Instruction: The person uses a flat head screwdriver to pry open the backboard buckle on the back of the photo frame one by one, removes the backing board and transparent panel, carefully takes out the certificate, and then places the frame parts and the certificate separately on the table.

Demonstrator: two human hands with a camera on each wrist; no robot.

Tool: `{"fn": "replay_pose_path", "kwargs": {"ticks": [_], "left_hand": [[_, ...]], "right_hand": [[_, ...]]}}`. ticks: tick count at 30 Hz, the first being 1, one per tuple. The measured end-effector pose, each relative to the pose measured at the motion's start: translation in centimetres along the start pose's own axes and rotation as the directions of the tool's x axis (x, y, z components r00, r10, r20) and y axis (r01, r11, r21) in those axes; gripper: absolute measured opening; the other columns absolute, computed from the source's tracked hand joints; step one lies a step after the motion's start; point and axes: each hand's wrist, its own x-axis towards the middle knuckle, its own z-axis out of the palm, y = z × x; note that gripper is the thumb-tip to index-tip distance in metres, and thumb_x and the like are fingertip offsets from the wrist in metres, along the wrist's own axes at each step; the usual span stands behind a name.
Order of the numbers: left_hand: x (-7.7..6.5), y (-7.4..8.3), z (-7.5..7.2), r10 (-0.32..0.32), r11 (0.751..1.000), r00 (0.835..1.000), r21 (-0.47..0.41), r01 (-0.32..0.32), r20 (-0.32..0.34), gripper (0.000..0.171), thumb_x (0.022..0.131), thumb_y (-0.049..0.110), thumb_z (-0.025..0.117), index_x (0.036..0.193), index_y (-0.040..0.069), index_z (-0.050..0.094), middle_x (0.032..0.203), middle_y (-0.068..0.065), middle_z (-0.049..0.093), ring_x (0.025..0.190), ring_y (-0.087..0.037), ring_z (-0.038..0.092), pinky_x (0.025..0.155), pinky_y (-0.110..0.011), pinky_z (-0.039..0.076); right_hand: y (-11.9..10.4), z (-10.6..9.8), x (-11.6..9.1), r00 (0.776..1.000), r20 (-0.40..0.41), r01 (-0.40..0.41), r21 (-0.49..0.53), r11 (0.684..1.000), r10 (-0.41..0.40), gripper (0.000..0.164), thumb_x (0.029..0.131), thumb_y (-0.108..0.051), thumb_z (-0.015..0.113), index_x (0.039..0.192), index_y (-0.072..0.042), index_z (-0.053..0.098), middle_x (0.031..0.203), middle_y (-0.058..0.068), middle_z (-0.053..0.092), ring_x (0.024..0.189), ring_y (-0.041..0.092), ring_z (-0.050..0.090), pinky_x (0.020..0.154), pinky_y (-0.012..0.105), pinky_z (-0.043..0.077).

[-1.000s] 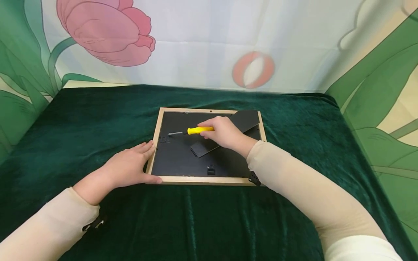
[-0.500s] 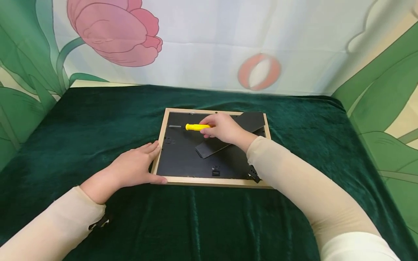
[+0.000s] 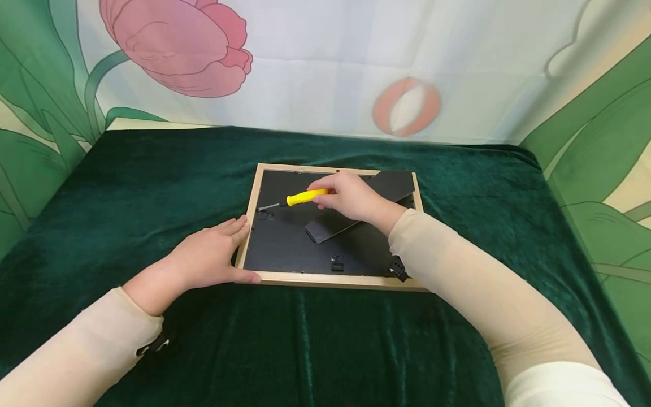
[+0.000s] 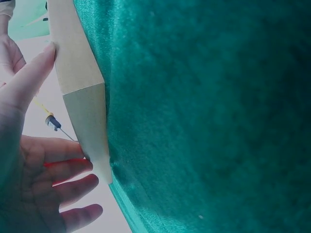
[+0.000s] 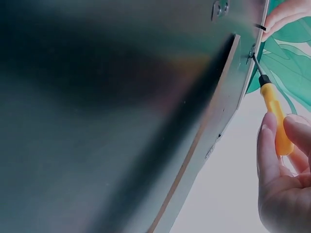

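Observation:
A picture frame (image 3: pixel 325 278) with a light wood border lies face down, its black backing board (image 3: pixel 285 249) showing. My right hand (image 3: pixel 348 198) holds a screwdriver (image 3: pixel 305 196) by its yellow handle between thumb and fingers. The metal tip points left and sits at the backing's left edge, near a small hanger. In the right wrist view the screwdriver (image 5: pixel 273 99) reaches a small metal fitting by the border. My left hand (image 3: pixel 211 257) rests on the frame's near left corner, fingers extended along the left side and thumb on the front border (image 4: pixel 75 53).
A black easel stand (image 3: pixel 391 186) lies diagonally over the backing, partly under my right hand. Another hanger (image 3: pixel 337 263) sits near the front border. Dark green velvet cloth (image 3: pixel 168 186) covers the table. A printed curtain (image 3: pixel 315 73) hangs behind.
The screwdriver tip lifted off the board's left part, swung up, then came down further left at the border's inner edge. My left hand stays on the frame's corner.

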Motion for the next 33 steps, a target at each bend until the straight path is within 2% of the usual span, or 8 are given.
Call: {"fn": "replay_pose_path", "kwargs": {"ticks": [4,11,17,23,27,33], "left_hand": [[0.1,0.0,0.1,-0.003,1.0,1.0,-0.001,0.003,0.001,0.106,0.069,0.067,0.066,0.14,-0.005,0.034,0.146,-0.022,0.03,0.132,-0.035,0.033,0.099,-0.05,0.036],[0.2,0.1,-0.2,0.011,1.0,1.0,0.007,-0.011,-0.001,0.105,0.069,0.068,0.066,0.139,-0.005,0.036,0.145,-0.022,0.031,0.132,-0.035,0.033,0.099,-0.05,0.037],[0.1,0.1,-0.4,0.016,1.0,1.0,0.001,-0.016,0.005,0.104,0.069,0.067,0.066,0.138,-0.006,0.037,0.144,-0.023,0.032,0.131,-0.036,0.033,0.099,-0.051,0.037],[0.2,0.1,-0.2,0.023,1.0,1.0,-0.008,-0.023,-0.007,0.105,0.068,0.067,0.067,0.138,-0.005,0.038,0.143,-0.024,0.033,0.13,-0.037,0.035,0.098,-0.051,0.038],[0.2,0.1,-0.2,0.032,0.999,0.999,-0.007,-0.032,-0.014,0.104,0.069,0.067,0.067,0.138,-0.005,0.039,0.143,-0.024,0.034,0.131,-0.037,0.035,0.098,-0.051,0.038],[0.0,0.0,-0.2,0.051,0.999,0.998,-0.013,-0.051,-0.028,0.103,0.069,0.066,0.067,0.137,-0.006,0.039,0.142,-0.024,0.034,0.13,-0.036,0.036,0.098,-0.051,0.038]], "right_hand": [[-0.1,0.0,0.1,1.0,0.013,-0.013,0.021,1.0,0.013,0.032,0.087,-0.008,0.065,0.119,-0.004,0.063,0.095,0.009,0.067,0.085,0.021,0.064,0.077,0.025,0.051],[-0.3,-0.3,0.1,1.0,0.003,0.03,0.0,1.0,-0.03,0.03,0.088,-0.008,0.064,0.118,-0.004,0.063,0.092,0.008,0.067,0.084,0.021,0.064,0.074,0.026,0.05],[-3.2,-0.3,0.2,0.996,-0.003,0.083,-0.106,0.991,-0.084,0.029,0.09,-0.013,0.062,0.118,-0.006,0.062,0.097,0.007,0.067,0.084,0.016,0.064,0.074,0.023,0.048],[-6.0,-0.1,0.7,0.991,-0.023,0.128,-0.149,0.98,-0.133,0.026,0.092,-0.013,0.059,0.117,-0.005,0.062,0.103,0.008,0.066,0.08,0.013,0.063,0.069,0.02,0.048],[-6.9,0.1,1.0,0.987,-0.039,0.143,-0.187,0.972,-0.153,0.025,0.094,-0.013,0.056,0.116,-0.005,0.063,0.104,0.008,0.066,0.074,0.01,0.061,0.065,0.018,0.046],[-7.4,0.6,1.3,0.979,-0.063,0.179,-0.217,0.96,-0.196,0.025,0.095,-0.012,0.052,0.117,-0.005,0.061,0.108,0.007,0.065,0.064,0.015,0.053,0.061,0.018,0.043]]}}
